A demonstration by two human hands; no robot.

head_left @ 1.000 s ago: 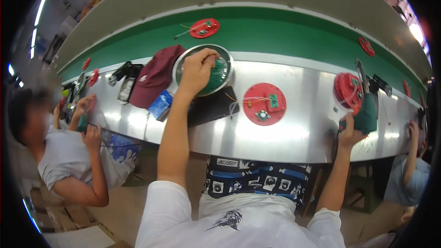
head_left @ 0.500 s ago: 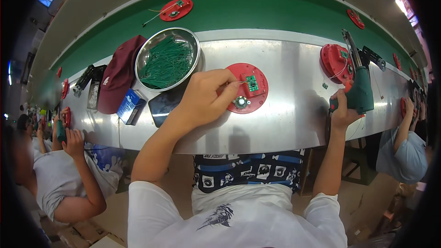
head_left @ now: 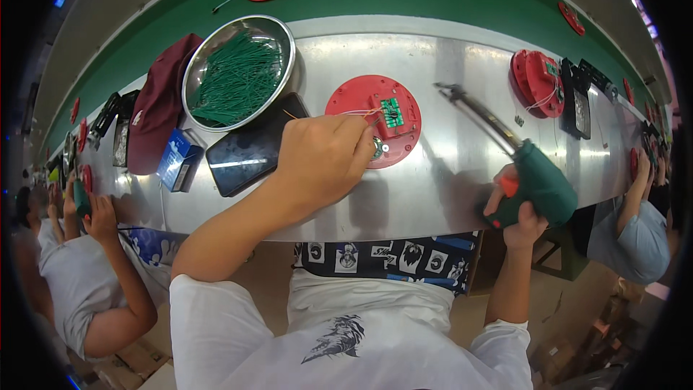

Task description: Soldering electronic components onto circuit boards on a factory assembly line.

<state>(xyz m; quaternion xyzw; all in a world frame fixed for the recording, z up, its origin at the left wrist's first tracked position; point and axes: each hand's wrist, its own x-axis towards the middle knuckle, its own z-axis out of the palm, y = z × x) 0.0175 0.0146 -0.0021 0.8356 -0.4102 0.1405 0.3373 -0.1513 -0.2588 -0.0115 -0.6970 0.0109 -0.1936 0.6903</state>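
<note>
The left hand [head_left: 325, 159] covers the near-left edge of the red disc [head_left: 402, 141], which lies on the table [head_left: 440, 209] just beyond its curled fingers; I cannot tell whether that grip is closed on anything. The right hand's [head_left: 525, 230] grip is wrapped around a green soldering gun [head_left: 545, 184], its tip right of the disc, apart from it.

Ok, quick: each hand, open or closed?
Left hand: curled at the red disc; can't tell if it holds anything.
Right hand: closed around the green tool.
</note>
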